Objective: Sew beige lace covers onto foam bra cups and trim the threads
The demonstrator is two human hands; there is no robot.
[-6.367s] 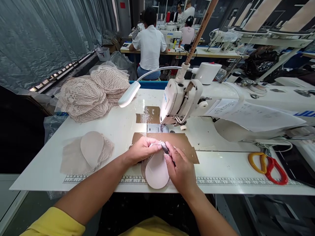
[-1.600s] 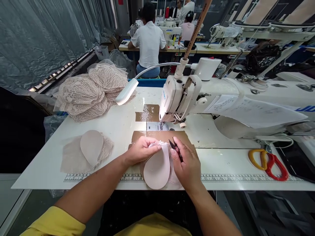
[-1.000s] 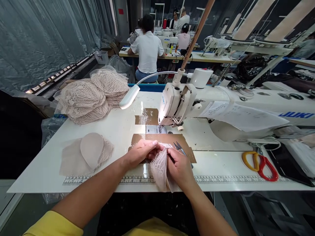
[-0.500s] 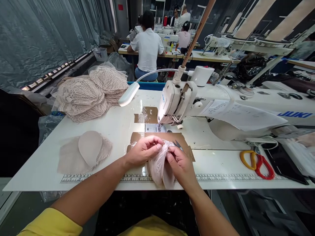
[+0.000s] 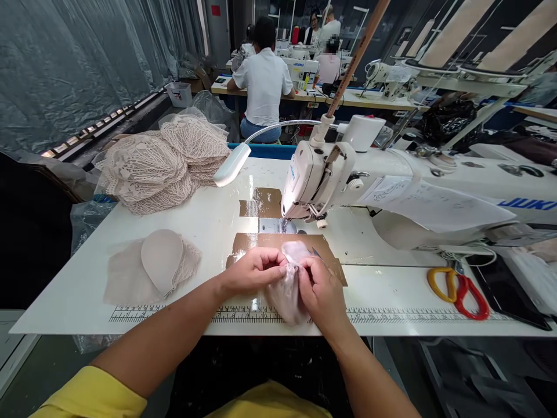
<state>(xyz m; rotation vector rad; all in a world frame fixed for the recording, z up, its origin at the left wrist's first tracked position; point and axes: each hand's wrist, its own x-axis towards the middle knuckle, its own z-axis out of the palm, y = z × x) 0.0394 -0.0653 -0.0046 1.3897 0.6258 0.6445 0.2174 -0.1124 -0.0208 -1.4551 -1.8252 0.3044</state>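
Note:
Both my hands pinch a pale pink lace bra cup [image 5: 288,290] at the near edge of the white table [image 5: 209,232], just in front of the sewing machine [image 5: 317,174]. My left hand [image 5: 255,271] grips its left upper edge with closed fingers. My right hand [image 5: 321,290] grips the right side, and the tip of small thread snips [image 5: 317,253] pokes out behind its fingers. The cup is crumpled and partly folded between the hands.
A flat stack of cup pieces [image 5: 156,270] lies at the left, a heap of lace cups [image 5: 161,162] further back. Yellow-and-red scissors [image 5: 456,285] lie at the right. A gooseneck lamp [image 5: 232,164] hangs over the table. Other people sit at machines behind.
The cup lay flat with its smooth side up; since then I have lifted it, turned its lace side out and bunched it between both hands. The snips have slid behind my right fingers.

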